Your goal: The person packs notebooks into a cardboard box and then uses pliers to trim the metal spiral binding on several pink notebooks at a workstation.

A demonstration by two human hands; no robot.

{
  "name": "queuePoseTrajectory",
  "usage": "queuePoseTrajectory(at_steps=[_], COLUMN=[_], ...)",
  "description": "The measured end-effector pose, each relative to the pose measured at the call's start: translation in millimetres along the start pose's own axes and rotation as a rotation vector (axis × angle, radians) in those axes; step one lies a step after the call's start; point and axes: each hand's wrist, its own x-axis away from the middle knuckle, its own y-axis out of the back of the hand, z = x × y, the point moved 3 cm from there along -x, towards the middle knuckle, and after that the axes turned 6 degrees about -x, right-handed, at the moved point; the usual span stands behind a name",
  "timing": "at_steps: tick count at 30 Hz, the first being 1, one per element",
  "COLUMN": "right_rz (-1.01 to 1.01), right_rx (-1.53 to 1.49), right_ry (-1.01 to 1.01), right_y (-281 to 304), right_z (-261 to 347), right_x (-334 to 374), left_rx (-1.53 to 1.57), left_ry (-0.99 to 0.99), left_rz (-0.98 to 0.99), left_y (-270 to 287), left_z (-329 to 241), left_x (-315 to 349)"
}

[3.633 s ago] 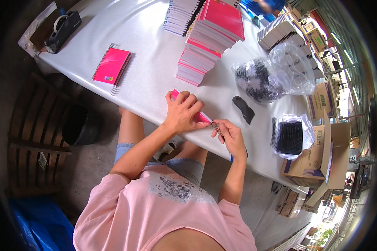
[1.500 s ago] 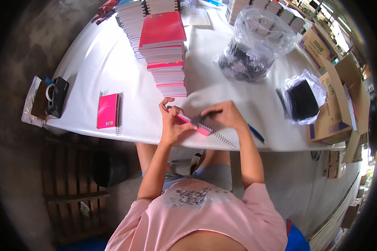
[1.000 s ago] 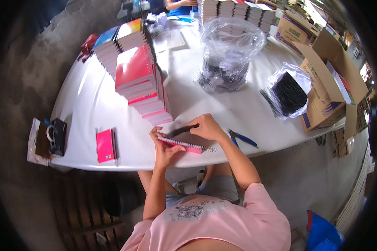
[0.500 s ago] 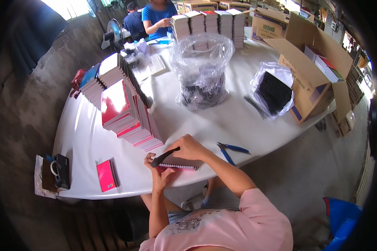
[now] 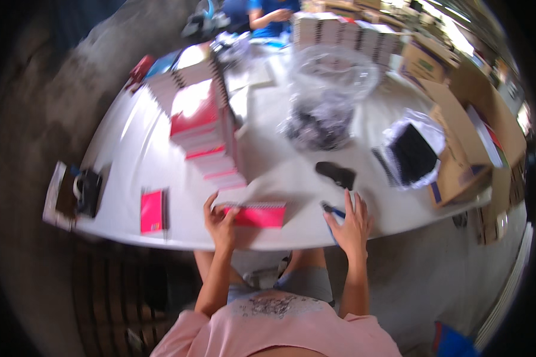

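A pink spiral-bound notebook (image 5: 258, 214) lies on the white table (image 5: 143, 160) near its front edge. My left hand (image 5: 220, 220) rests on the notebook's left end, thumb and fingers around its corner. My right hand (image 5: 351, 225) lies flat on the table to the right, fingers spread, over a blue-handled tool (image 5: 333, 210) that is partly hidden beneath it. A small black object (image 5: 336, 174) lies just beyond my right hand.
A tall leaning stack of pink notebooks (image 5: 203, 131) stands behind the notebook. Another pink notebook (image 5: 152, 211) and a dark tape dispenser (image 5: 88, 190) lie at the left. Clear plastic bags (image 5: 327, 95), a black bundle (image 5: 412, 153) and cardboard boxes (image 5: 470, 137) are on the right. Another person (image 5: 268, 13) is at the far end.
My right hand has left the notebook, put down the black object and moved right onto the blue-handled tool. My left hand stays on the notebook. The view has swung.
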Motion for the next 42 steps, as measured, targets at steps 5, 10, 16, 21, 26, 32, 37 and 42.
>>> queuePoseTrajectory(at_steps=[5,10,16,21,26,32,37,42], right_rz=[-0.083,-0.011,0.016,0.033,0.196,0.726,0.542,0.249], right_rx=[0.160,-0.427,-0.411,-0.405,-0.427,-1.022,-0.829,0.174], right_ry=[0.110,0.254,0.568,0.609,0.572,0.082,0.423,0.096], right_y=[-26,-2,32,37,32,11,-10,-26], right_z=[-21,44,137,152,156,143,135,48], right_x=[35,34,45,42,45,49,44,26], left_rx=[-0.027,-0.297,-0.382,-0.364,-0.449,-0.599,-0.301,0.108], left_ry=[-0.281,-0.615,-0.874,-0.987,-1.123,-1.215,-0.979,-0.322], left_rz=[0.002,-0.079,-0.134,-0.192,-0.207,-0.143,-0.264,-0.333], left_y=[-29,-25,-23,-17,-13,-9,4,34], left_z=[-31,-52,-62,-61,-64,-75,-60,-63], left_x=[10,16,18,18,22,28,20,15])
